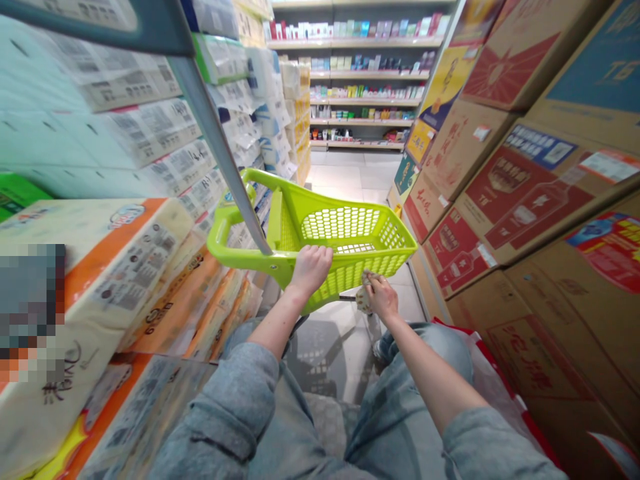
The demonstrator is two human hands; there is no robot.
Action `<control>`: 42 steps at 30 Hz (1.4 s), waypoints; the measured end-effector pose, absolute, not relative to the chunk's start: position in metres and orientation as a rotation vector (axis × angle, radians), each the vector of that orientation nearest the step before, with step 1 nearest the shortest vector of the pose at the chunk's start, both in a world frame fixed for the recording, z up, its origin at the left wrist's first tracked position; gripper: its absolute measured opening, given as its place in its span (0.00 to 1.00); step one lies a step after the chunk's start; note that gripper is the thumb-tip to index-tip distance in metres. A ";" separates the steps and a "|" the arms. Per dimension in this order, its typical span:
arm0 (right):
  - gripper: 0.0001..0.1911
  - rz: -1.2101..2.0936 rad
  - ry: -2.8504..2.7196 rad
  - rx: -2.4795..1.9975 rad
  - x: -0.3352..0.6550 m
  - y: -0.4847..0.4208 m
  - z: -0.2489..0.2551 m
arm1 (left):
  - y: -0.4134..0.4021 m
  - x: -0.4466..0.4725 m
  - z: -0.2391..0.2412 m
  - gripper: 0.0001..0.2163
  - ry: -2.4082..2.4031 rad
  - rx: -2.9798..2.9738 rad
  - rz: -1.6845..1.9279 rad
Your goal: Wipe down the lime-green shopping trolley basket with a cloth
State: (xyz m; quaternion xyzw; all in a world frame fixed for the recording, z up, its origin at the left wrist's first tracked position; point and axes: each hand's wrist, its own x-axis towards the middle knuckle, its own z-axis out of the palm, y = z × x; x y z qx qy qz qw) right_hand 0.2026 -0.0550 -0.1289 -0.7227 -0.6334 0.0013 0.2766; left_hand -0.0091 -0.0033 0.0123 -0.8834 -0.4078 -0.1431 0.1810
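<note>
A lime-green shopping cart basket [350, 220] with perforated sides stands in front of me, its handle end to the left. My left hand [313, 268] is closed over the near rim of the basket, close to the grey pole. In my right hand [381, 297] is a light patterned cloth [364, 300], bunched in the fingers against the outer near side wall. The grey pole [223, 147] rises from the cart's left part to a grey handle [165, 30] at the upper left. No goods show inside the basket.
Stacked tissue packs [125, 260] fill the left side, and stacked cardboard boxes [530, 207] rise close on the right. At the far end are shelves [365, 73] of small products. Pale tiled floor [345, 170] runs between.
</note>
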 end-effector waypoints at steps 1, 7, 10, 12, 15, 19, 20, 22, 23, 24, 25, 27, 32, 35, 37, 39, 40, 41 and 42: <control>0.17 0.019 -1.660 -1.975 0.203 -0.054 -0.130 | -0.003 -0.009 0.012 0.06 -1.152 -2.496 -0.407; 0.21 0.192 -1.533 -2.061 0.192 -0.049 -0.136 | -0.001 -0.008 0.012 0.07 -1.161 -2.504 -0.408; 0.22 0.276 -1.478 -2.079 0.186 -0.046 -0.140 | -0.001 -0.007 0.012 0.07 -1.156 -2.494 -0.412; 0.23 0.299 -1.442 -2.100 0.184 -0.043 -0.142 | -0.001 -0.007 0.011 0.07 -1.148 -2.489 -0.411; 0.23 0.372 -1.388 -2.175 0.184 -0.036 -0.143 | -0.001 -0.007 0.011 0.07 -1.145 -2.484 -0.404; 0.19 0.428 -1.422 -2.164 0.190 -0.030 -0.137 | 0.000 -0.008 0.012 0.06 -1.163 -2.501 -0.398; 0.17 0.431 -1.440 -2.152 0.191 -0.031 -0.135 | 0.000 -0.008 0.012 0.07 -1.169 -2.510 -0.399; 0.16 0.410 -1.469 -2.114 0.192 -0.035 -0.129 | -0.001 -0.008 0.013 0.07 -1.177 -2.526 -0.403; 0.16 0.382 -1.480 -2.078 0.191 -0.038 -0.126 | -0.001 -0.008 0.013 0.07 -1.179 -2.529 -0.405; 0.16 0.341 -1.485 -2.025 0.190 -0.042 -0.122 | -0.001 -0.008 0.013 0.07 -1.178 -2.529 -0.407; 0.17 0.292 -1.481 -1.958 0.189 -0.045 -0.118 | -0.002 -0.008 0.013 0.07 -1.178 -2.526 -0.408; 0.18 0.194 -1.444 -1.817 0.186 -0.051 -0.110 | -0.003 -0.009 0.014 0.07 -1.174 -2.526 -0.409; 0.23 0.030 -1.287 -1.691 0.190 -0.045 -0.079 | -0.004 -0.009 0.014 0.07 -1.184 -2.541 -0.407; 0.23 -0.036 -1.298 -1.747 0.198 -0.031 -0.060 | -0.004 -0.009 0.014 0.07 -1.186 -2.530 -0.411; 0.21 -0.043 -1.371 -1.819 0.198 -0.022 -0.049 | -0.004 -0.009 0.013 0.07 -1.188 -2.521 -0.414; 0.19 -0.041 -1.453 -1.896 0.191 -0.017 -0.039 | -0.004 -0.008 0.013 0.07 -1.187 -2.514 -0.417; 0.18 -0.047 -1.495 -1.922 0.186 -0.015 -0.034 | -0.004 -0.008 0.012 0.07 -1.183 -2.510 -0.419; 0.17 -0.059 -1.543 -1.933 0.179 -0.015 -0.030 | -0.003 -0.008 0.012 0.07 -1.179 -2.506 -0.423; 0.16 -0.075 -1.595 -1.928 0.171 -0.014 -0.027 | -0.003 -0.008 0.012 0.07 -1.176 -2.502 -0.428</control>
